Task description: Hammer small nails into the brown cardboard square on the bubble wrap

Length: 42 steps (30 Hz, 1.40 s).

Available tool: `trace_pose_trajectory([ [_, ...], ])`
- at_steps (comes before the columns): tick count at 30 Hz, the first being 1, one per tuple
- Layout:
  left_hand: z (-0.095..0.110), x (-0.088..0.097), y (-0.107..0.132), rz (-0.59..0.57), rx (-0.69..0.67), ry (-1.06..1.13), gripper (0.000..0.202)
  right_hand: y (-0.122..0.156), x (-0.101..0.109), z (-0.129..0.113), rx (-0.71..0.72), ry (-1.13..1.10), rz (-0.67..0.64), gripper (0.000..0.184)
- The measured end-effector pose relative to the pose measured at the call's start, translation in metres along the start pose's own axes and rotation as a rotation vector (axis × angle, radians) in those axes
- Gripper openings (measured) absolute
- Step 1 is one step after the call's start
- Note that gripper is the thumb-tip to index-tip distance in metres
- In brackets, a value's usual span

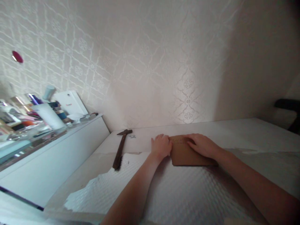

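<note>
A brown leather piece [185,154] with rows of small holes near its far edge lies on a white textured sheet [178,193]. My left hand [161,146] is curled at the piece's left edge, fingers bent and pressed against it. My right hand [202,144] rests flat on top of the piece, fingers stretched toward the left, pinning it down. A hammer [120,150] with a dark wooden handle lies to the left, apart from both hands. A few small metal bits [132,136] sit by its head.
The white table [246,131] runs to a patterned wall. At the left a lower shelf [47,137] carries several bottles, tubes and a white box [70,102]. A dark object [289,107] shows at the far right edge.
</note>
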<state>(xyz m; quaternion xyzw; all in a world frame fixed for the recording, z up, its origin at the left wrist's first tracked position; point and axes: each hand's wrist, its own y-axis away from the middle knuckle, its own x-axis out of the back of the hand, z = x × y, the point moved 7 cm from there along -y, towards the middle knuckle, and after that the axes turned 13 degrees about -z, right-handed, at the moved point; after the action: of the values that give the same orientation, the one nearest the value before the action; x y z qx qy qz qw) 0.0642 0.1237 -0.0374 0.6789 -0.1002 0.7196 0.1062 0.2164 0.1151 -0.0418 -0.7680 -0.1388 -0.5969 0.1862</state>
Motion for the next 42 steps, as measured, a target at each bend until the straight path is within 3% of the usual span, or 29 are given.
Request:
trace_pose_trajectory([
  [4, -0.034, 0.015, -0.014, 0.061, 0.044, -0.085, 0.033, 0.0, -0.001, 0.001, -0.007, -0.009, 0.005, 0.033],
  [11, -0.154, 0.047, -0.023, 0.023, 0.308, -0.158, 0.032, 0.0, 0.002, 0.003, -0.017, 0.025, 0.051, 0.035],
  [13, -0.18, 0.052, -0.019, 0.003, 0.362, -0.161, 0.032, 0.0, 0.002, 0.004, -0.015, 0.031, 0.06, 0.035],
  [16, -0.204, 0.053, -0.012, -0.027, 0.416, -0.165, 0.03, 0.0, 0.0, 0.004, -0.015, 0.04, 0.052, 0.034],
  [20, -0.213, 0.049, -0.009, -0.061, 0.444, -0.166, 0.027, -0.001, -0.003, 0.005, -0.013, 0.038, 0.032, 0.033],
  [30, -0.21, 0.036, -0.021, -0.097, 0.395, -0.159, 0.022, 0.001, -0.001, 0.0, 0.003, 0.019, 0.044, 0.033],
  [42, -0.212, 0.034, -0.023, -0.055, 0.389, -0.238, 0.02, 0.0, -0.004, 0.002, -0.007, 0.02, 0.043, 0.035],
])
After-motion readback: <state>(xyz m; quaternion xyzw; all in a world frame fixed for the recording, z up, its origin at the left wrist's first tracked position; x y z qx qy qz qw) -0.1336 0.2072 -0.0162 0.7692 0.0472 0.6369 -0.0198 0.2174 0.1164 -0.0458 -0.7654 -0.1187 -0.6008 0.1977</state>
